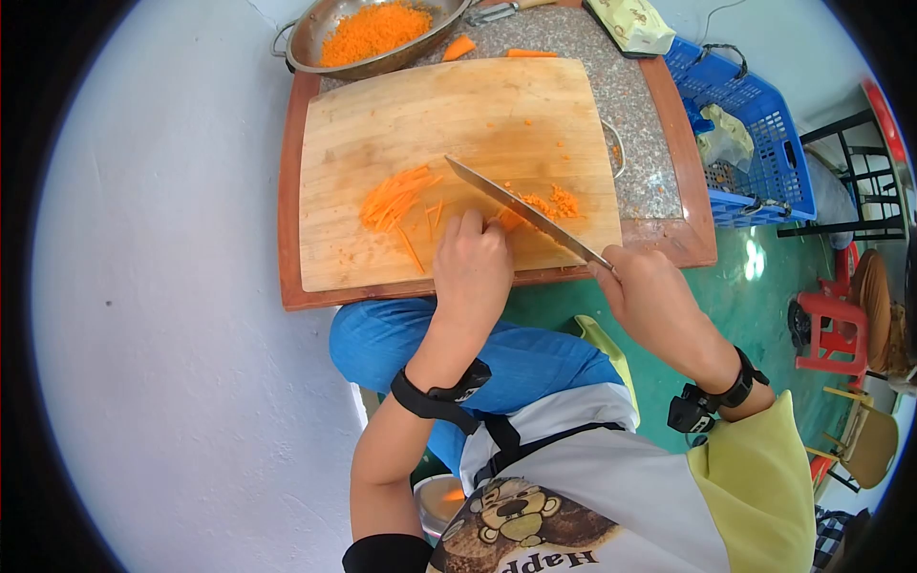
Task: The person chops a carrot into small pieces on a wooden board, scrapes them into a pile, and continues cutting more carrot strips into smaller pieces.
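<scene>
My right hand [654,296] is wrapped round the handle of a kitchen knife [521,207]. Its long blade slants across the wooden cutting board [430,105], tip pointing to the far left. Close to the blade, my left hand [472,263] has its fingers curled down on carrot strips [506,220]; most of what lies beneath them is hidden. A loose pile of carrot strips [390,201] rests left of the blade, with a few stray strips beside my left hand. Finely chopped carrot [562,201] lies on the blade's right side.
A metal bowl [310,33] of chopped carrot stands at the table's far left corner. Carrot pieces [459,48] and a peeler [492,13] lie beyond the board. A blue plastic basket [764,124] stands right of the table, red stools [831,329] farther right. A white wall [172,286] borders the left.
</scene>
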### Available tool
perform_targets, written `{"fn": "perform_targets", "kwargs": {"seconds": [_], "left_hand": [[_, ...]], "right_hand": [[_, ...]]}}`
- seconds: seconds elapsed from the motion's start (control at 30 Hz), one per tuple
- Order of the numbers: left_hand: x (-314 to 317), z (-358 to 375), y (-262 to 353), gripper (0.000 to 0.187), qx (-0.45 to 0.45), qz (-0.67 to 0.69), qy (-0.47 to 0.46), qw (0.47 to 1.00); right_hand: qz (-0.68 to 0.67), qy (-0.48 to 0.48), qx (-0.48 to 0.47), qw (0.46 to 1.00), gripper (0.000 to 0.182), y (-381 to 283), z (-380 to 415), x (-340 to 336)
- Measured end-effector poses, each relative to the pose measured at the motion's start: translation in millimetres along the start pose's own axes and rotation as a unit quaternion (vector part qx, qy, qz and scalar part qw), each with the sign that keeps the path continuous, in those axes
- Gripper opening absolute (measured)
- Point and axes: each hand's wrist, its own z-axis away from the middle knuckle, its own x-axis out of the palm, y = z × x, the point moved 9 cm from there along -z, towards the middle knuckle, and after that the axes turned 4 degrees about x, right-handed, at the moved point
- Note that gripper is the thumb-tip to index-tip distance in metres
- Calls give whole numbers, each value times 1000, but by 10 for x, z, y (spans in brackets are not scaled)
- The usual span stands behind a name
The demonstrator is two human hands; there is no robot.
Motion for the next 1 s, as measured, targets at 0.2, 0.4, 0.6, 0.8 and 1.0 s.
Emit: {"fn": "perform_targets", "kwargs": {"seconds": [0.2, 0.4, 0.6, 0.8, 1.0], "left_hand": [[26, -6, -30, 13, -13, 11, -15, 1000], [-53, -14, 45, 5, 31, 14, 43, 998], [-19, 7, -13, 9, -8, 3, 12, 1000], [-59, 37, -40, 10, -15, 45, 38, 998], [-77, 43, -42, 10, -36, 49, 40, 997]], "right_hand": [[7, -15, 5, 1000, 19, -24, -65, 36], [68, -6, 18, 998, 16, -84, -73, 181], [-7, 26, 4, 1000, 20, -12, -76, -33], [-5, 30, -5, 1000, 23, -5, 11, -28], [-10, 13, -6, 1000, 23, -25, 36, 1]]}}
